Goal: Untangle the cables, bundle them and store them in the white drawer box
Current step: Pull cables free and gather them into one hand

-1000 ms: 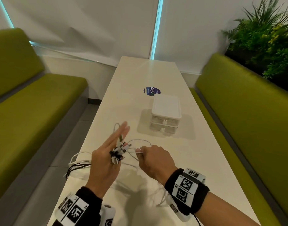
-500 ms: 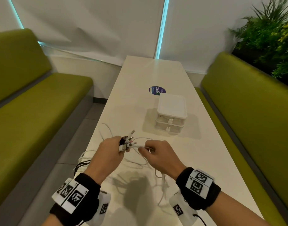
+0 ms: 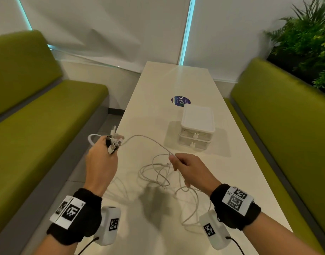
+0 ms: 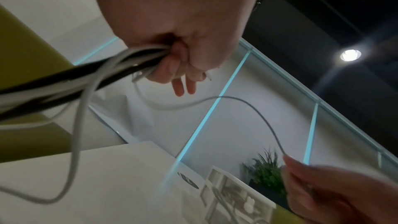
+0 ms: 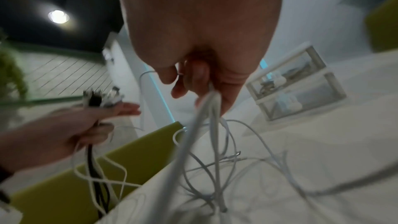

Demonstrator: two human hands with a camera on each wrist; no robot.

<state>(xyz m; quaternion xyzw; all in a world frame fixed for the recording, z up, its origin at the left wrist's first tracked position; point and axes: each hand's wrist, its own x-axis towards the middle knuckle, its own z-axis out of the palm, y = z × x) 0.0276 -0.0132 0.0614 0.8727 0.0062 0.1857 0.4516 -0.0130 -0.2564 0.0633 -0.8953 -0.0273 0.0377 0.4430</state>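
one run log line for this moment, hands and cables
left hand: grips cable ends | right hand: pinches white cable | tangle: on table | drawer box: closed

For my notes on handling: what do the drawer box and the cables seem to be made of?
Drawer box: probably hard plastic, with an opaque white matte lid and clear drawer fronts through which the contents show.
Cables: likely rubbery plastic sheath, smooth, white and black; they bend in loose loops.

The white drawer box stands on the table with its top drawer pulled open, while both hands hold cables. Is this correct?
Not quite: in the head view both drawers of the white drawer box are closed. The rest holds: it stands on the table, and the left hand and right hand hold cables.
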